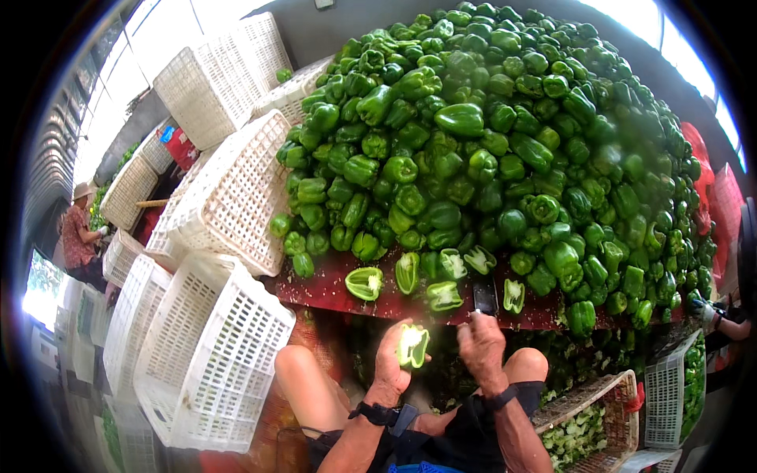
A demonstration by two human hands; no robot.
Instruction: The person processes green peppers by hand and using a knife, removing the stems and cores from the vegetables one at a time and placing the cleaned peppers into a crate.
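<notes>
A glossy green pepper heap (505, 150) looms over the red board (331, 290), white slatted crates (229, 197) stacked to my left. My left hand (392, 364) cups a halved pepper (412, 345), pale hollow upward, just below the board's edge. My right hand (481, 343) is closed around a dark knife (482, 298). Slick waxy skin could slip, bringing the blade toward my fingers.

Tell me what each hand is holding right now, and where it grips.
Left hand cups a halved green pepper around its outer skin. Right hand is closed; what it holds cannot be told.
</notes>
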